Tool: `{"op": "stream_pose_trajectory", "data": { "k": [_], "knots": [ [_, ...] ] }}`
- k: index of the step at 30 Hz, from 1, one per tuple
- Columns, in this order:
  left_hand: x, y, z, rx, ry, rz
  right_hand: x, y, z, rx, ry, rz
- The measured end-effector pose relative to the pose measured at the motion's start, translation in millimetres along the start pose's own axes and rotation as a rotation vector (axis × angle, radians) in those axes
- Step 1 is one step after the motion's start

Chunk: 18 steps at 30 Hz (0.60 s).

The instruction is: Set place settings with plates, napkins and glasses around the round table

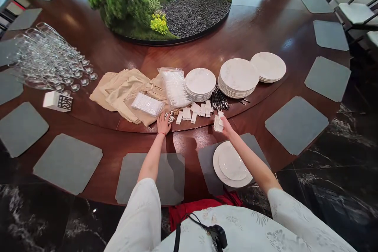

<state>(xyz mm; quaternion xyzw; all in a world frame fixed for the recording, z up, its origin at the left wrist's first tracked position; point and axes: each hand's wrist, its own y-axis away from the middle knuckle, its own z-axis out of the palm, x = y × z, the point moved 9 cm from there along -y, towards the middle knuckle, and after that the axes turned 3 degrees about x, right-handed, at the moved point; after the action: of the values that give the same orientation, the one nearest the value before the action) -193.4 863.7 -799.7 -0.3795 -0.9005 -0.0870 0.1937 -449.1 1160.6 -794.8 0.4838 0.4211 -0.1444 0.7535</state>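
Our right hand (226, 126) pinches a small folded white paper stack (218, 123); our left hand (163, 123), fingers apart, rests just beside small curled white pieces (170, 117).

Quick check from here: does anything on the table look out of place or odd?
Yes: the stemmed wine glasses lie on their sides in a tight heap on the wooden table, not standing upright. That looks odd because they touch one another and might roll or chip.
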Motion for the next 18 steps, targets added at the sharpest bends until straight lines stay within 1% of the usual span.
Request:
{"op": "stream_pose_trajectory", "data": {
  "k": [2, 4, 5, 7, 9, 11, 13, 16, 18],
  "knots": [
    [3.8, 16.6, -1.7, 0.075, 0.018, -0.052, -39.0, -40.3, 7.9, 0.108, 0.291, -0.123],
    [8.9, 38.4, -3.5, 0.179, 0.056, -0.114, -73.2, -69.3, 17.6, 0.186, 0.631, -0.23],
    [12.4, 51.8, -3.7, 0.234, 0.079, -0.144, -84.8, -80.0, 22.2, 0.217, 0.806, -0.257],
    [22.9, 82.3, -0.1, 0.329, 0.137, -0.182, -96.0, -94.7, 28.7, 0.275, 1.11, -0.261],
    [37.7, 114.9, 9.5, 0.38, 0.207, -0.19, -95.4, -101.8, 35.7, 0.301, 1.306, -0.266],
    [52.6, 147.6, 22.5, 0.403, 0.275, -0.21, -87.5, -104.2, 43.6, 0.305, 1.41, -0.285],
    [67.0, 178.1, 37.3, 0.393, 0.336, -0.241, -77.9, -104.6, 50.9, 0.311, 1.453, -0.31],
    [87.5, 218.4, 59.1, 0.323, 0.419, -0.281, -69.2, -105.5, 57.7, 0.341, 1.435, -0.337],
    [98.6, 242.4, 69.9, 0.269, 0.457, -0.295, -69.3, -106.7, 60.0, 0.364, 1.4, -0.352]
  ]
}}
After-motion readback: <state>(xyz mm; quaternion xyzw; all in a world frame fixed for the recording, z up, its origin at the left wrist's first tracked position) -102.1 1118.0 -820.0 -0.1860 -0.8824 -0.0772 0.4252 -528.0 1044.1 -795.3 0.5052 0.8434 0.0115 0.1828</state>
